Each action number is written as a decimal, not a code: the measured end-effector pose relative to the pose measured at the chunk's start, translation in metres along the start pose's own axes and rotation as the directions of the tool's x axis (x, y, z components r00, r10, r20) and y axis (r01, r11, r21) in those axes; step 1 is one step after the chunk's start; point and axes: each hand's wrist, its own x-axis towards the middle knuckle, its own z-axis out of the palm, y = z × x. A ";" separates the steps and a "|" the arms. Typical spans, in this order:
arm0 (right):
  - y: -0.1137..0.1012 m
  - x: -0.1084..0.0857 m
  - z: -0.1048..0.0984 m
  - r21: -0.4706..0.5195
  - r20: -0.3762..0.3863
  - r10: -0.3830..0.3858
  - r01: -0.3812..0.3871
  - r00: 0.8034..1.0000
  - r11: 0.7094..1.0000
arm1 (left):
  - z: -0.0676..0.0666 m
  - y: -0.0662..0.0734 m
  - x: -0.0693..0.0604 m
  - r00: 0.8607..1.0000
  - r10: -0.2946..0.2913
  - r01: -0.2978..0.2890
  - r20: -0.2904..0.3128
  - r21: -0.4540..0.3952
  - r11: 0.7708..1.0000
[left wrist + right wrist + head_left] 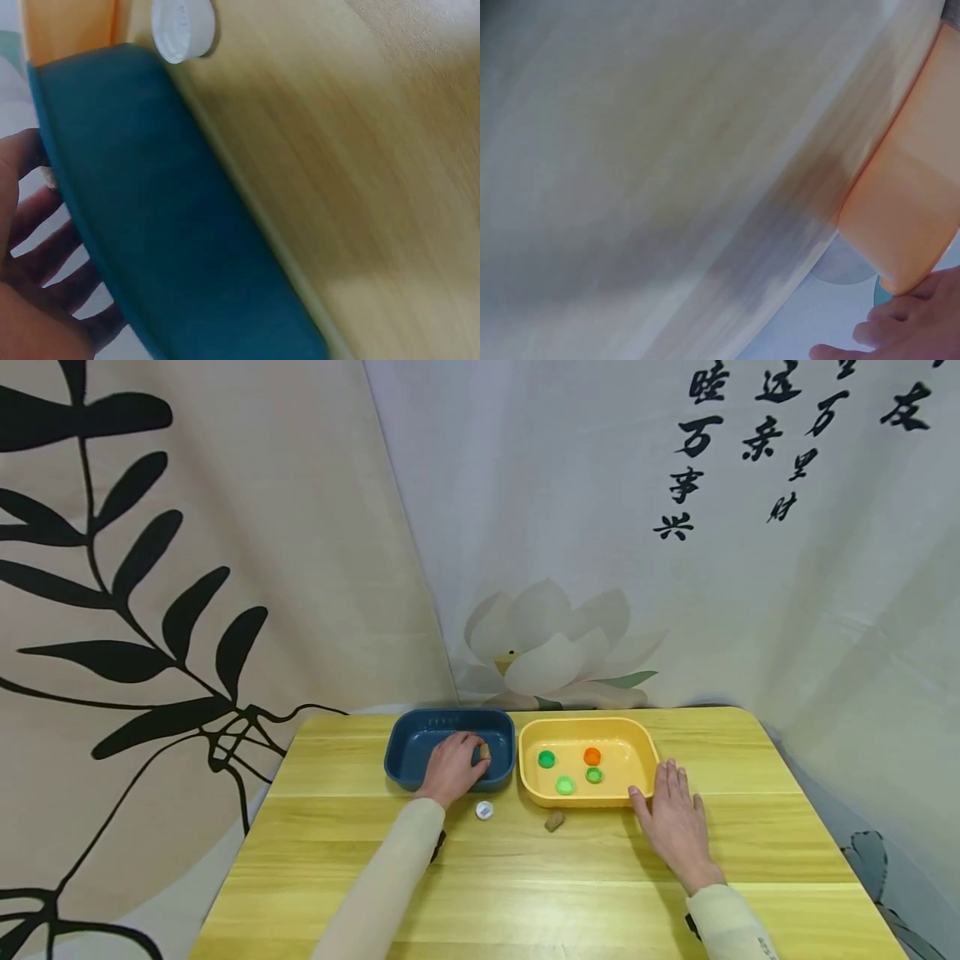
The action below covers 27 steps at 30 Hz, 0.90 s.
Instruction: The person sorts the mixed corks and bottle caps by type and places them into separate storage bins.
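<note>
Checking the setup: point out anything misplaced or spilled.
Possibly misplaced: a white cap and a brown piece lie loose on the table, while the coloured caps sit inside the yellow tray. Nothing looks spilled.

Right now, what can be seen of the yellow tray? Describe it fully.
The yellow tray is shallow and rectangular, with rounded corners and a rim, and looks like plastic. It sits open side up on the table, just right of the blue tray. Three round green pieces and one orange piece lie inside. The right hand is at its right end, apparently touching it.

a draped corner: printed cloths (570,502), wood-grain table (540,885)
</note>
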 end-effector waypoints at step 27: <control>-0.004 -0.002 -0.002 0.011 0.001 -0.001 0.001 1.000 1.000 | -0.014 -0.049 -0.036 0.989 -0.141 0.138 -0.044 -0.057 0.989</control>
